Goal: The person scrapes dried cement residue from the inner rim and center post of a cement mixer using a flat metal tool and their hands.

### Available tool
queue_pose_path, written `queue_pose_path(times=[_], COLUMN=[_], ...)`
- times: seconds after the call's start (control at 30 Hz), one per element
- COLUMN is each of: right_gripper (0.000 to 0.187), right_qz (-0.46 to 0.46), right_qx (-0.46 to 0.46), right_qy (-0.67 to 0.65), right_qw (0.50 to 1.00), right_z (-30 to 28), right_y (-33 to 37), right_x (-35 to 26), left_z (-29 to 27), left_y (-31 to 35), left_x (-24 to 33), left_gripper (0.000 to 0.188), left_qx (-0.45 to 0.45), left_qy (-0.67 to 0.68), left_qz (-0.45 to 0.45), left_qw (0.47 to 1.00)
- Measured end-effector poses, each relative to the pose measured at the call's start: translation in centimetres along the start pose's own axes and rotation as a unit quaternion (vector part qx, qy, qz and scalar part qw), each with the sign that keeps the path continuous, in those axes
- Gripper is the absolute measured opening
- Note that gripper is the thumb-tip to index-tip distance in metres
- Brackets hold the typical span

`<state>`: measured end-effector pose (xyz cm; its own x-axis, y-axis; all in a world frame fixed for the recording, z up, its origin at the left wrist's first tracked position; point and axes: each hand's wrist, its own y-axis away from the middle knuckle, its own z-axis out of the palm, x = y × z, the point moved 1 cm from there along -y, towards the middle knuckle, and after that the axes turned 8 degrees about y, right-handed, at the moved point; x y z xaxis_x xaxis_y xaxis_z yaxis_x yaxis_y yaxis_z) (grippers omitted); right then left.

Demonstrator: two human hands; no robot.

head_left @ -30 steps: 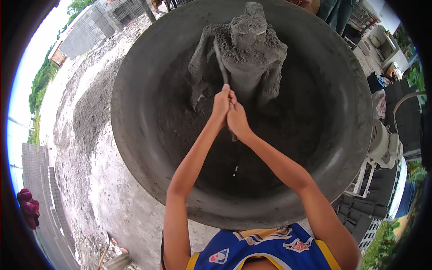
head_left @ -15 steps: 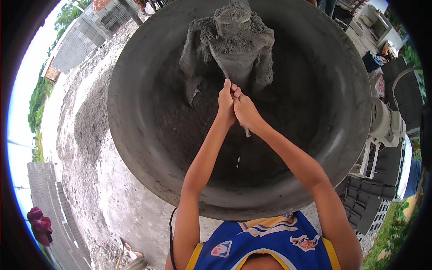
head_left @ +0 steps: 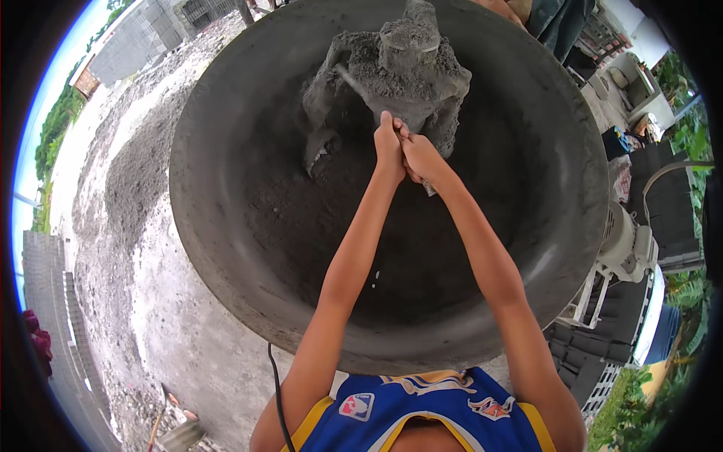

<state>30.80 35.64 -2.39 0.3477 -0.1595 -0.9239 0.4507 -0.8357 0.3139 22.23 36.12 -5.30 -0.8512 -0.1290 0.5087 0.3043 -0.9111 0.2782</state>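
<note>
Over a wide round grey mixing pan (head_left: 207,226), my two hands are closed together around a thin rod-like tool caked in grey (head_left: 355,84). My left hand (head_left: 388,147) and my right hand (head_left: 423,158) press against each other, the left thumb pointing up along the rod. The rod's far end reaches up and left onto the cement-crusted mixing assembly (head_left: 410,56) in the middle of the pan. Its near end pokes out below my right hand. I cannot tell the shape of the tool's tip or whether it touches the crust.
Dark loose material lies on the pan floor. A motor (head_left: 621,245) is mounted at the pan's right side. Grey blocks (head_left: 602,339) are stacked beyond it. Another person's legs (head_left: 557,22) show past the far rim. Sand (head_left: 143,173) is heaped on the left. A black cable (head_left: 277,392) hangs by my left arm.
My hands and the rod have shifted slightly up and to the right. More of the rod's far end now shows, against the left part of the crusted assembly. The whole view has shifted a little.
</note>
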Motion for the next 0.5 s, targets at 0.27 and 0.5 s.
queue_pose_path(times=[0.27, 0.5], right_gripper=[0.037, 0.038], right_qz=[-0.002, -0.042], right_qx=[0.073, -0.165], right_qy=[-0.035, 0.148], right_qw=[0.997, 0.974], right_z=[1.8, -1.6], right_y=[-2.3, -0.7], right_x=[-0.5, 0.7], left_z=[-0.9, -1.3], left_y=[-4.6, 0.8], left_x=[0.4, -0.7], left_gripper=[0.034, 0.034], left_qx=[-0.071, 0.05], left_qy=[-0.078, 0.09], left_qz=[-0.073, 0.008], left_qw=[0.992, 0.995])
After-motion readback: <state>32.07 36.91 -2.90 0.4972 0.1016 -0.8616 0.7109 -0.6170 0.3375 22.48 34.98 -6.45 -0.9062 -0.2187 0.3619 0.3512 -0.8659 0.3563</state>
